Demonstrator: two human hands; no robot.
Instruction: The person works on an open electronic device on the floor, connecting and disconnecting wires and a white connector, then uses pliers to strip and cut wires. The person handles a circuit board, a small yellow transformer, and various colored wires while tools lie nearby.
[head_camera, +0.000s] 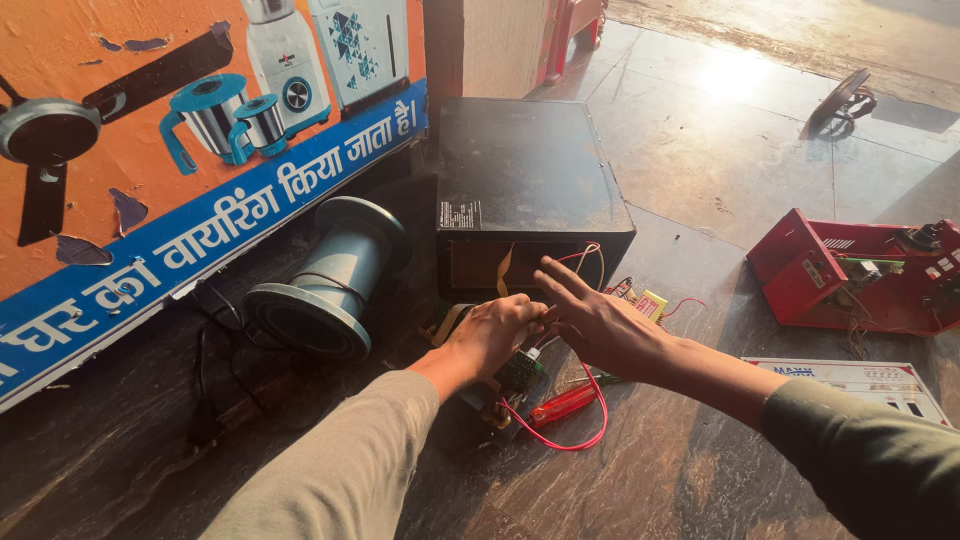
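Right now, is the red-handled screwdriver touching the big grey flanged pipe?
Apart. The head view shows the red-handled screwdriver lying near the hands, with bare floor between it and the grey flanged pipe.

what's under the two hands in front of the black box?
Under the left hand and right hand: a green circuit board, red wire and a red-handled screwdriver, before the black box. Most of the board is covered.

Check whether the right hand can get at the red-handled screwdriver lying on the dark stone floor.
Probably yes. The red-handled screwdriver lies in the open just below the right hand, which hovers with fingers spread. Only a loop of red wire curls round it; the left hand sits to the side on the green circuit board.
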